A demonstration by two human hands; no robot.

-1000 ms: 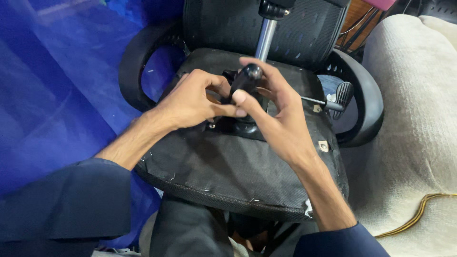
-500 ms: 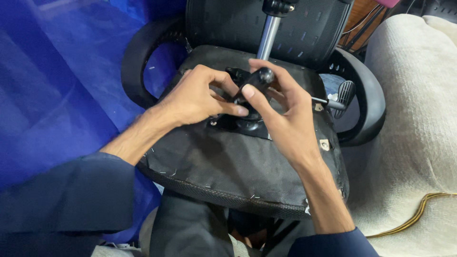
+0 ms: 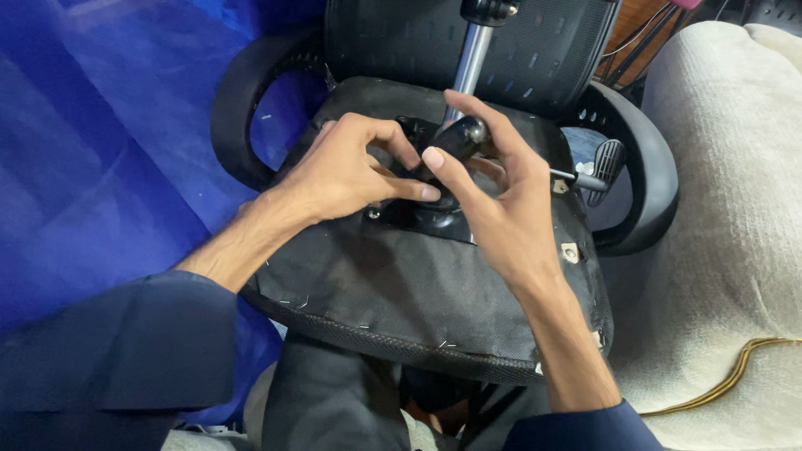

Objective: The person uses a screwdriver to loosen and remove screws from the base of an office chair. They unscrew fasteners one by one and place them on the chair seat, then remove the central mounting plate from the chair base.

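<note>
An office chair lies upturned, the black cloth underside of its seat (image 3: 418,292) facing me. At the seat's middle sits a black metal mechanism plate (image 3: 422,219). My right hand (image 3: 493,209) is curled around a black screwdriver handle (image 3: 455,140) that stands tilted over the plate. My left hand (image 3: 338,171) rests beside it, thumb and fingers pinching at the tool's lower part near the plate. The tool's tip is hidden by my fingers. A chrome gas-lift column (image 3: 469,58) rises behind the hands.
Black armrests curve at the left (image 3: 238,108) and right (image 3: 647,175). A lever with a black paddle (image 3: 603,167) sticks out to the right. Blue sheeting (image 3: 100,150) lies to the left, a cream textured cushion (image 3: 735,209) to the right. The mesh backrest (image 3: 535,50) is behind.
The screwdriver handle has tilted and shifted slightly to the right and up under my right hand. My left hand's fingers have moved a little closer to the plate.
</note>
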